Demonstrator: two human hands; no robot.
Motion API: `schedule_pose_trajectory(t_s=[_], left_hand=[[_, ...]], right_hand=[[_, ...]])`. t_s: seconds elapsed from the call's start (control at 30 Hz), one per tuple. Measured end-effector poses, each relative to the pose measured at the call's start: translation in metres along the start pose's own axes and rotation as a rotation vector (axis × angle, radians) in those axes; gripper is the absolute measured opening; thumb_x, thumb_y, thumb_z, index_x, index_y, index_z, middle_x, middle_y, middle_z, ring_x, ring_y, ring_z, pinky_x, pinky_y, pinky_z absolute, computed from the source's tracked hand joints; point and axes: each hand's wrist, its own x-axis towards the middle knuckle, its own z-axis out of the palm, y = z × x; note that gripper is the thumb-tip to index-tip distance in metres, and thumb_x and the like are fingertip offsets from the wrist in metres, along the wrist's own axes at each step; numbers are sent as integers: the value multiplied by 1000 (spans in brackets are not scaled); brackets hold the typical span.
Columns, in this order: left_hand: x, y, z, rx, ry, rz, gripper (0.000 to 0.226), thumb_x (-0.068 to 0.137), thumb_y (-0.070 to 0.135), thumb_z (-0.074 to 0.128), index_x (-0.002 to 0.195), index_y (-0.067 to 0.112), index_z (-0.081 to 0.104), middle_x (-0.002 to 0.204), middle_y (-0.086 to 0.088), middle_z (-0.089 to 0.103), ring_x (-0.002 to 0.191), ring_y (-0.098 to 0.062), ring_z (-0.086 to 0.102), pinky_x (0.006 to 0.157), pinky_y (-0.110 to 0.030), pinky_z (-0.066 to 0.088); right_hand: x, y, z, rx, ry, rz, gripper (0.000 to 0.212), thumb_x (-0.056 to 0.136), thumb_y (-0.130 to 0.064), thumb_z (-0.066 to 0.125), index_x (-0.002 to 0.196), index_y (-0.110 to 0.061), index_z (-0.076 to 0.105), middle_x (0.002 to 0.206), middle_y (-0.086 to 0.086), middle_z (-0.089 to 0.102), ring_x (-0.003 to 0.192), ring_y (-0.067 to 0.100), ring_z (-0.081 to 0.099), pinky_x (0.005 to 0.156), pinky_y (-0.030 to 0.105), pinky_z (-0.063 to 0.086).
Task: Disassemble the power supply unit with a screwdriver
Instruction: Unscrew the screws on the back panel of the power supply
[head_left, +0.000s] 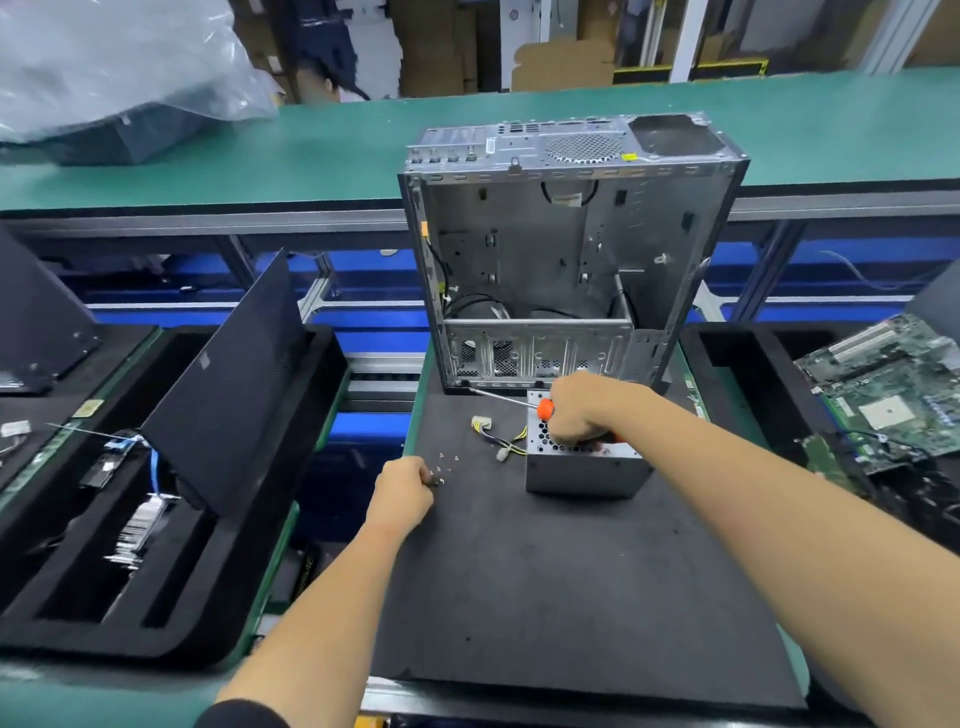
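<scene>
Head view: right hand (582, 410) grips the screwdriver (543, 408), shaft pointing left, atop the power supply unit (584, 470); left hand (402, 491), clenched on something small, sits just left by loose screws (447, 465).

No text can be read — labels and stickers are all blurred.

The right hand (576, 410) rested on the power supply unit (584, 467), gripping the orange-handled screwdriver (540, 407). The left hand (402, 486) was closed beside small loose screws (441, 467) on the black mat (545, 597), before the empty computer case (561, 249).
</scene>
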Motion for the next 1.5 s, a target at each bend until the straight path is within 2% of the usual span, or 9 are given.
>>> schedule_pose_trajectory(t_s=[0.23,0.63,0.77,0.9,1.0,1.1,1.3,1.4,1.5], left_hand=[[7,2,4,-45,17,17,25,80,-2,48,77,19,61,96,-3,64,80,-21,54,65,-26,42],[-1,7,-17,-146,150,12,24,82,-1,44,90,14,60,96,-5,65,86,-23,56,70,-30,45],[-6,50,-42,-231,214,287,27,88,8,52,113,19,52,98,4,55,83,-18,55,74,-32,47],[-18,107,-49,34,70,631,43,91,25,59,131,24,44,111,7,46,78,-10,54,78,-32,46],[-26,131,-38,88,73,719,20,95,18,54,111,9,62,103,-4,54,94,-22,55,82,-32,41],[-34,144,-28,9,95,752,14,91,11,60,85,1,67,83,-8,56,86,-29,55,70,-27,34],[-51,174,-25,-358,-25,699,5,86,4,66,84,3,70,77,3,63,58,-9,56,65,-34,55],[-55,182,-23,-275,-98,719,7,86,10,67,83,5,72,75,13,61,61,2,55,63,-13,43],[-57,180,-19,-31,-151,743,12,88,11,63,76,9,65,80,1,62,78,-17,58,72,-26,42]], right_hand=[[-1,-7,-1,-32,4,12,15,74,-11,49,59,-11,53,53,4,55,54,17,51,44,21,36],[-12,-9,-1,-72,9,1,16,82,-13,50,67,-12,48,67,5,53,67,22,52,50,26,37],[-23,-3,-10,28,-59,33,10,83,-8,49,75,-4,54,67,12,63,49,22,61,47,23,46],[-36,7,-29,67,-80,41,10,88,-7,58,85,-1,51,72,18,64,41,24,63,43,27,50],[-53,14,-49,37,-57,13,18,82,-9,70,91,2,60,69,14,64,50,26,63,52,30,54],[-78,24,-71,92,-36,-25,20,82,-14,74,91,1,64,69,12,64,44,20,57,43,22,46],[-119,33,-107,163,316,-139,16,72,-25,80,76,-13,71,64,3,72,39,4,56,47,18,44],[-125,28,-107,108,336,-138,15,71,-23,76,73,-9,72,50,0,66,40,10,57,48,18,44],[-124,28,-100,69,348,-119,17,71,-20,72,73,-3,70,46,0,62,41,13,52,44,18,40]])
